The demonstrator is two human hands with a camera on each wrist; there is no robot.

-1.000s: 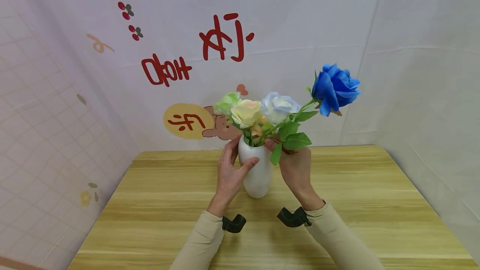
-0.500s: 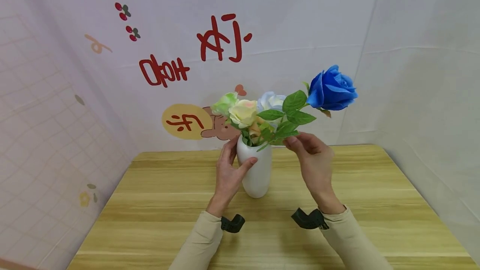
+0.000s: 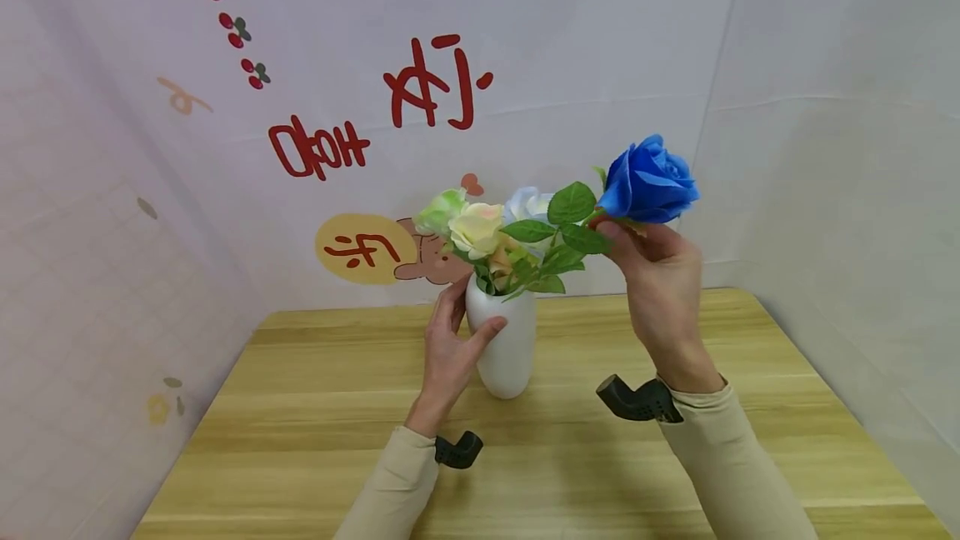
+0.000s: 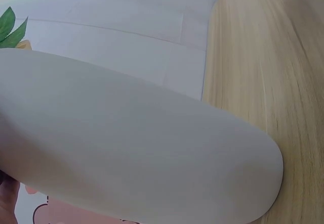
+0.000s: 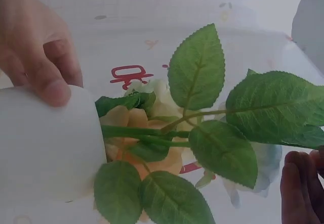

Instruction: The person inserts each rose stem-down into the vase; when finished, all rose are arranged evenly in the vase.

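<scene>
A white vase (image 3: 512, 350) stands on the wooden table in the head view. My left hand (image 3: 448, 350) grips its left side near the rim, thumb across the front. Upper right of the vase, my right hand (image 3: 666, 294) pinches a blue rose (image 3: 649, 182) just under its bloom. The rose leans right, and its leafy stem (image 5: 136, 131) runs into the vase mouth in the right wrist view. Also in the vase are a cream rose (image 3: 476, 232), a pale green flower (image 3: 441, 212), a pale blue rose (image 3: 527, 204) and a peach flower (image 5: 139, 118). Leaves partly cover the pale blue rose.
The wooden table (image 3: 337, 407) ends at a white printed cloth (image 3: 585, 48) behind the vase, with more cloth on both sides. Black wrist mounts (image 3: 637, 400) sit on both forearms. The vase's body fills much of the left wrist view.
My right hand has let go low on the stem near the vase mouth and moved up and right to just under the blue bloom. My left hand has kept its grip on the vase.
</scene>
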